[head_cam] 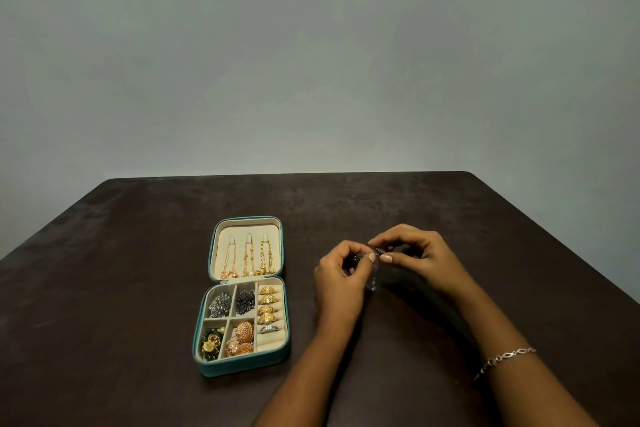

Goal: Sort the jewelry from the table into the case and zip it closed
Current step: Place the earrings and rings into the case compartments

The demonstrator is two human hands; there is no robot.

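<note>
- Both hands are raised off the dark brown table (346,204) with their fingertips meeting. The left hand (341,269) and right hand (417,253) each pinch the same small dark beaded jewelry piece (376,252) between thumb and forefinger.
- A pale glinting tail hangs below the pinch. It's too blurred to tell whether it's a chain or a clasp.
- My read: the two-handed pinch is for working a clasp or a tangle before stowing, not for carrying.
- The teal zip-around fabric case (242,367) lies open flat, left of the left hand and well apart from it. Its lid is on the far side and its tray on the near side.
- In the lid, three gold chains (247,256) hang from hooks.
- In the tray, the column closest to the left hand holds gold filigree rings (268,302) and one silver ring (269,328). Bare cream padding shows at its near end.
- The compartments further left hold grey, dark, green-gold and rose-gold earrings, all fairly full.
- The likely snag is those crowded compartments, not the route over to the case.
- A silver link bracelet (505,357) is on the right wrist. It's being worn, so probably not part of the sort.
- The zip isn't closed yet.
</note>
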